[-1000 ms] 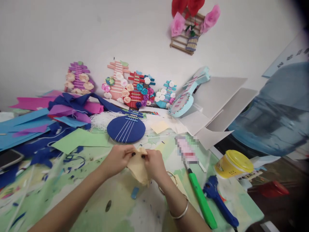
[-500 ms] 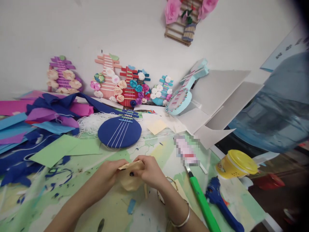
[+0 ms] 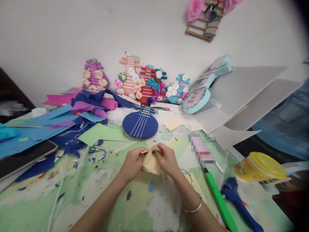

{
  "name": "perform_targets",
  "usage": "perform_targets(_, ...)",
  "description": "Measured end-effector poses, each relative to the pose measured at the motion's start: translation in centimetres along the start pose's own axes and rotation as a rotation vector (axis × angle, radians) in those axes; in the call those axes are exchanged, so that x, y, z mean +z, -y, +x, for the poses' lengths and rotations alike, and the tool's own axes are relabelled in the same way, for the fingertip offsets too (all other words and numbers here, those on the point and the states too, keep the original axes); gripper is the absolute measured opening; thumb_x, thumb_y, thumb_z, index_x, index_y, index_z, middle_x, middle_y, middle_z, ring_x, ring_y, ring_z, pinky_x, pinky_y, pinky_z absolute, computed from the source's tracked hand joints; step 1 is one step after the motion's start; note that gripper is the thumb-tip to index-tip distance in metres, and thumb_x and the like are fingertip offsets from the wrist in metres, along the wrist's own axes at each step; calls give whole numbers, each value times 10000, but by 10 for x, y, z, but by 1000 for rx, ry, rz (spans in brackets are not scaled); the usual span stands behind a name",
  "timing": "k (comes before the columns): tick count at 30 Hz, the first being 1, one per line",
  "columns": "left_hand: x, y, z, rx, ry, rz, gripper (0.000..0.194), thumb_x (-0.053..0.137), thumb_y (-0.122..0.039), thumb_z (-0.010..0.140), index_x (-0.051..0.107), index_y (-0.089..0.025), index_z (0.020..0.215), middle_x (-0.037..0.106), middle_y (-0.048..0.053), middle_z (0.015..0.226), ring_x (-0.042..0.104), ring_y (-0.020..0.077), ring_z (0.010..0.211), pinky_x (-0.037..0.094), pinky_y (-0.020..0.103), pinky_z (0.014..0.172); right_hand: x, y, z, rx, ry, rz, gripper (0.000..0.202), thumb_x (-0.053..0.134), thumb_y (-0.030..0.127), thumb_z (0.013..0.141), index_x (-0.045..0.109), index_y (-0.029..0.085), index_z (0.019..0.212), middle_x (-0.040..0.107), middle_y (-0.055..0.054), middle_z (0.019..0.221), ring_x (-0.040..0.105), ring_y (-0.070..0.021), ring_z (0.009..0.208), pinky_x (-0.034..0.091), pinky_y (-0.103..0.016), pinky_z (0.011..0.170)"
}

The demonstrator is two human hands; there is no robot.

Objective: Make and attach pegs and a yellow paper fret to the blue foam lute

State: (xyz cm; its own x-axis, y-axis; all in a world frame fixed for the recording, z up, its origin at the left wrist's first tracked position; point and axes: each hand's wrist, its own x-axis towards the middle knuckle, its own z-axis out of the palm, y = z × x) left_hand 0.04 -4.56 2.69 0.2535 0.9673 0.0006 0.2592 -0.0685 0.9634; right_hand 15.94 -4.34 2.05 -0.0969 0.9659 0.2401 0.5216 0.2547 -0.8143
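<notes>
Between my hands is a piece of pale yellow crepe paper (image 3: 151, 162), creased and slightly cupped. My left hand (image 3: 132, 163) pinches its left edge, and my right hand (image 3: 169, 160) grips the upper right edge with the thumb on the near face. Just beyond lies a dark blue lute-shaped craft (image 3: 140, 125) with white strings and small coloured crossbars. A small blue scrap (image 3: 151, 186) rests on the table below the paper. Under my right forearm lies a gold-coloured ring (image 3: 189, 176), partly hidden.
To the right are a green-handled knife (image 3: 219, 199), a blue glue gun (image 3: 241, 203) and a yellow tub (image 3: 262, 167). Coloured paper sheets (image 3: 51, 114) and a phone (image 3: 29, 158) occupy the left. Several decorated lute crafts (image 3: 147, 83) lean against the wall, near grey boards (image 3: 251, 87).
The view has swung left, bringing the phone into sight and shifting everything rightward. Both hands still hold the yellow paper, which is now turned more upright, its broad face toward me.
</notes>
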Motion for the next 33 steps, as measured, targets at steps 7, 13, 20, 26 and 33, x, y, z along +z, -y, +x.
perform_targets(7,-13,-1,-13,-97,-32,-340,294,589,-364,681,558,-113,831,663,46,614,639,191,562,520,299,572,8,2,-1,337,131,784,478,711,346,601,557,170,1018,664,-61,861,631,-187,695,510,-303,602)
perform_targets(13,-16,10,-22,-106,-79,-162,256,539,-369,731,537,-114,757,567,6,392,521,140,328,387,216,357,39,6,-12,227,18,565,222,652,348,656,618,128,659,622,-22,541,567,-145,447,473,-249,423)
perform_targets(20,-13,16,-32,-245,-37,-305,350,510,-458,752,523,-110,783,511,-27,348,425,104,225,232,175,264,36,1,-16,255,123,572,277,645,400,673,574,133,682,560,7,405,531,-133,346,417,-216,354)
perform_targets(26,-33,21,-41,-280,48,-352,460,551,-549,705,560,-90,721,598,50,444,541,139,351,356,199,335,16,-2,-19,298,370,650,335,664,428,664,554,119,732,646,-38,561,606,-133,452,454,-202,424)
perform_targets(33,-47,25,-25,-128,-160,-349,375,711,-376,591,652,-84,818,692,71,708,616,158,586,450,229,525,19,-7,-22,383,344,512,308,622,434,662,488,159,628,583,23,428,473,-82,287,294,-151,271)
